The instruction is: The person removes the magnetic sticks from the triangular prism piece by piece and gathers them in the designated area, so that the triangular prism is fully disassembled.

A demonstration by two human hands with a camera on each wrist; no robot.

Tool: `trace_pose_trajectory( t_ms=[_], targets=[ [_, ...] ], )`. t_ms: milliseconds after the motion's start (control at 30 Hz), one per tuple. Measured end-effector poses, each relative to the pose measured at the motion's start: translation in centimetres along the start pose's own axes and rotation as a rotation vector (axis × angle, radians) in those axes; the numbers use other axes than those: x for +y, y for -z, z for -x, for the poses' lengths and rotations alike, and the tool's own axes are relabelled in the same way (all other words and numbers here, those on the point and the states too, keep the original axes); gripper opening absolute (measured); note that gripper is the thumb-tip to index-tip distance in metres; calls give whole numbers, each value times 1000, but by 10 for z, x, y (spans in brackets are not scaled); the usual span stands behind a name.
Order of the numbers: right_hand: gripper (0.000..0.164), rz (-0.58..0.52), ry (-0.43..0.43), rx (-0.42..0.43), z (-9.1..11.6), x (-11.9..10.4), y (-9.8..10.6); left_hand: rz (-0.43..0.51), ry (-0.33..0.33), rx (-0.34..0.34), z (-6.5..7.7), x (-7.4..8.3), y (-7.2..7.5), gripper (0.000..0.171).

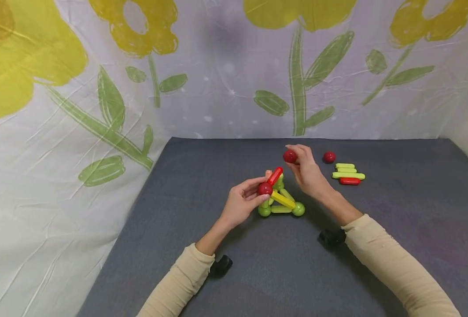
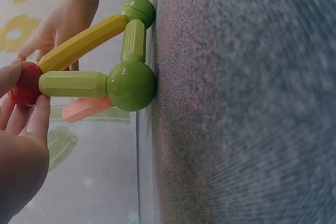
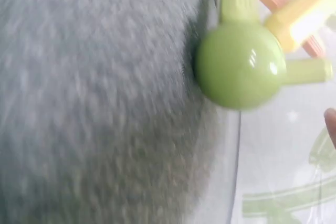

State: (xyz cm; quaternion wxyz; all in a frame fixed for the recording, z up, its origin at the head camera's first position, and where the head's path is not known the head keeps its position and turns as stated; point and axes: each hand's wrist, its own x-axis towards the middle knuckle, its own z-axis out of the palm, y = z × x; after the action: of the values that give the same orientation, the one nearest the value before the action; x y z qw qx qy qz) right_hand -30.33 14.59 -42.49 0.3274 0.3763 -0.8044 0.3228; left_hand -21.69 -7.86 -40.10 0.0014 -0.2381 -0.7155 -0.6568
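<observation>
My left hand (image 1: 239, 202) pinches a red ball (image 1: 265, 189) at the top of a small frame of sticks and balls. From that ball a yellow stick (image 1: 283, 200) slopes down to a green ball (image 1: 298, 209), and a light green stick (image 2: 73, 84) drops to another green ball (image 2: 131, 86). A red stick (image 1: 275, 176) juts up and away from the held ball. At the back of the frame a pink stick (image 2: 86, 108) slants up. My right hand (image 1: 308, 171) holds a second red ball (image 1: 290, 156) between its fingertips, up beyond the red stick's end.
To the right of the right hand lies a loose red ball (image 1: 329, 157). Close by, several yellow-green sticks (image 1: 348, 175) and one red stick (image 1: 350, 181) lie side by side on the dark grey table (image 1: 281, 273). A flower-printed cloth (image 1: 226, 88) hangs behind the table.
</observation>
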Motion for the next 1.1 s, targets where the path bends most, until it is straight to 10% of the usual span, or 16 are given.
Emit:
trace_pose_trajectory(
  t_ms=[733, 1100],
  targets=[
    [39, -382, -683, 74, 1, 2, 58, 26, 30, -17, 0, 0, 1, 45],
    [53, -704, -961, 163, 21, 54, 74, 25, 19, -12, 0, 0, 1, 45]
  ],
)
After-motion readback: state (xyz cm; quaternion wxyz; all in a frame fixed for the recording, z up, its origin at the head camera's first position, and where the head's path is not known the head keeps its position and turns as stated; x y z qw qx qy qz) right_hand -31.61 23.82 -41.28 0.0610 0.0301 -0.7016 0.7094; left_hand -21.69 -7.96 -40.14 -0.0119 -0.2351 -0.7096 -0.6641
